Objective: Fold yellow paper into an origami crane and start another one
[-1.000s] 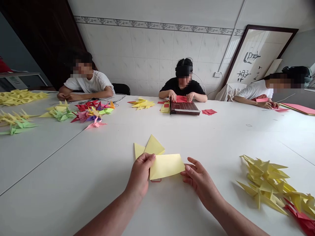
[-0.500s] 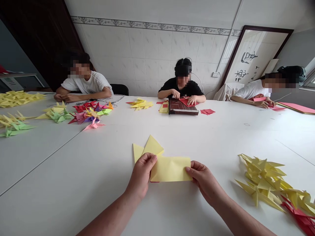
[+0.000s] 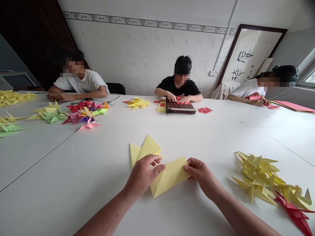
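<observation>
A folded sheet of yellow paper is held tilted just above the white table. My right hand pinches its upper right corner between thumb and fingers. At the paper's left end is my left hand, its thumb and fingers apart, with the thumb tip against or just over the fold. Beyond my left hand lie more yellow paper sheets, partly covered by it. A pile of folded yellow paper cranes rests to my right, with a red paper crane at its near end.
Across the table, a person in black works at a paper trimmer with red paper. Two people in white sit at either side. Multicoloured paper cranes lie at the left, and small red paper pieces sit beside the trimmer.
The yellow paper has tilted, its left end dropping toward me. My left fingers have spread from their pinch on it, while my right hand keeps its grip. The view has shifted slightly.
</observation>
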